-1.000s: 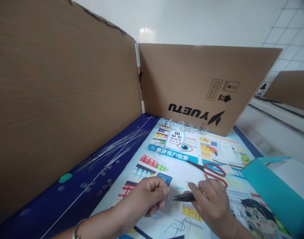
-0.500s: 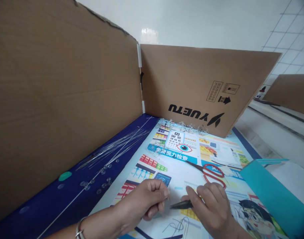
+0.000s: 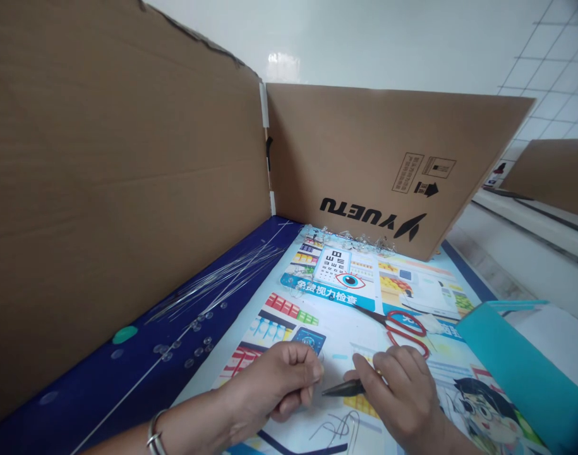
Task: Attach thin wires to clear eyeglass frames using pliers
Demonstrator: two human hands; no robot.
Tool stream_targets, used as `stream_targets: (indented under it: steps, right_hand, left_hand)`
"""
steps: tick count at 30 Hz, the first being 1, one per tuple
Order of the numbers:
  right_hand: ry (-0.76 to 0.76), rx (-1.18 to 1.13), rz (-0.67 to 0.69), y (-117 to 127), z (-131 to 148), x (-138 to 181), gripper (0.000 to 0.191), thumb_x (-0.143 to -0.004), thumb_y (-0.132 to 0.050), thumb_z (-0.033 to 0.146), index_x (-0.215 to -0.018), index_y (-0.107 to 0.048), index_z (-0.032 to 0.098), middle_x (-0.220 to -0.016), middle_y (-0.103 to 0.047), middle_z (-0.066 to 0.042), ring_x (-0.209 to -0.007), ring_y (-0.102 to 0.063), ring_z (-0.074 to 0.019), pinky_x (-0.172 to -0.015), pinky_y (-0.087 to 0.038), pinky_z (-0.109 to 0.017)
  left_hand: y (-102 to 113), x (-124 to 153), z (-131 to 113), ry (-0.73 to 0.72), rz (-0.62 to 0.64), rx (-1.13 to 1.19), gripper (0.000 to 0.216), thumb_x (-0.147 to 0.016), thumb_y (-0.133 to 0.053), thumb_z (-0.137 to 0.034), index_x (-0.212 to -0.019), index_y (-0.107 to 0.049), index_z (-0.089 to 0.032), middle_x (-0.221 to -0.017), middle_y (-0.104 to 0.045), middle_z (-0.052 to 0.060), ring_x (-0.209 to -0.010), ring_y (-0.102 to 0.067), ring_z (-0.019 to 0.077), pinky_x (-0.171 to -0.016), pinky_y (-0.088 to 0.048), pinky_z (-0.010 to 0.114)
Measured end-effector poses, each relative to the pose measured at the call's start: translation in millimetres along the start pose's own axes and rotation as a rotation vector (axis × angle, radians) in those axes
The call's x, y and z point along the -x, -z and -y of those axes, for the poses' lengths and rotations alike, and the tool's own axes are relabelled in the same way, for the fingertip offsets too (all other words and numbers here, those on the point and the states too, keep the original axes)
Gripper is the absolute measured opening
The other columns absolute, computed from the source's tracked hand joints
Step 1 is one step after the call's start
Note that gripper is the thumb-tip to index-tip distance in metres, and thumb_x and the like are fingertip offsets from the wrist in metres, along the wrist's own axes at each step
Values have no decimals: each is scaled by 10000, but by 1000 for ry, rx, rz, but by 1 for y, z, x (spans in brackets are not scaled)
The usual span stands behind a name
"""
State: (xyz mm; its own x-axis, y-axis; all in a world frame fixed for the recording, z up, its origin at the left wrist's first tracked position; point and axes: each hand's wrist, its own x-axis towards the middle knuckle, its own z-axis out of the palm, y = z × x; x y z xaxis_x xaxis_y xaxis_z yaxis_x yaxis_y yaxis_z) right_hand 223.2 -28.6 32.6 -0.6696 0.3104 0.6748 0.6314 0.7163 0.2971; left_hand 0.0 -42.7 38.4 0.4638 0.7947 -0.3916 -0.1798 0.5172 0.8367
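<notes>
Items, as seen from where I stand: one left hand (image 3: pixel 279 385), near middle, bracelet (image 3: pixel 156 435) on the wrist; thumb and forefinger pinched together on a thin piece (image 3: pixel 322 371), too fine and blurred to name, the other fingers curled in. One right hand (image 3: pixel 405 392), to the right of it, fingers wrapped round a pair of dark pliers (image 3: pixel 343 388); the nose points left, its tips apparently together, just beside the left fingertips and, by the look of it, not touching them. Bent wires (image 3: pixel 338 428), a small loose cluster on the printed mat (image 3: pixel 336 335), nearer than the pliers. Scissors (image 3: pixel 406 325), red-handled, just beyond the right hand. Long thin rods (image 3: pixel 217 281), a bundle on the blue strip at far left; clear beads (image 3: pixel 167 357) and a green disc (image 3: pixel 125 335), nearer on the same strip. Clear bits (image 3: pixel 359 240), heaped along the foot of the far cardboard panel (image 3: pixel 378 145). Teal box (image 3: pixel 516 366), one, at right. Step in hand, in my judgement: close plier work on the pinched piece. A next move there would call for a steady left pinch, parted plier tips and careful lining-up, clear of the fingertips.
</notes>
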Motion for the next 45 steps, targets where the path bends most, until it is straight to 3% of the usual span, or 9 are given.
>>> stream_targets:
  steps: [17, 23, 30, 45]
  right_hand:
    - [-11, -14, 24, 1, 1, 0, 204, -766, -652, 162, -965, -612, 174, -688, -558, -19, -682, -485, -164, -651, -340, -345]
    - [-11, -23, 13, -1, 2, 0, 208, -759, -657, 155, -962, -615, 160, -672, -555, -24, -672, -470, -169, -626, -325, -346]
    - [10, -16, 30, -2, 1, 1, 225, -759, -651, 144, -982, -628, 145, -707, -573, -44, -696, -476, -189, -640, -335, -365]
    - [35, 17, 18, -3, 2, 3, 259, -752, -667, 173, -1009, -636, 153, -753, -589, -45, -734, -488, -201, -690, -360, -392]
  left_hand:
    - [-1, 1, -3, -6, -13, -35, 309, -699, -661, -410, -662, -492, -154, -473, -520, -56, -299, -249, 10, -326, -109, 171]
    - [-2, -1, 0, -82, -55, -179, 307, -770, -583, -424, -681, -498, -143, -572, -608, -9, -371, -479, 46, -343, -205, 159]
    - [-2, -1, 1, -97, -75, -144, 295, -780, -581, -413, -724, -537, -126, -643, -614, -1, -485, -597, 87, -360, -257, 149]
    - [-3, 1, 2, -91, -59, -41, 260, -774, -601, -370, -723, -535, -123, -621, -625, 2, -480, -621, 97, -357, -325, 131]
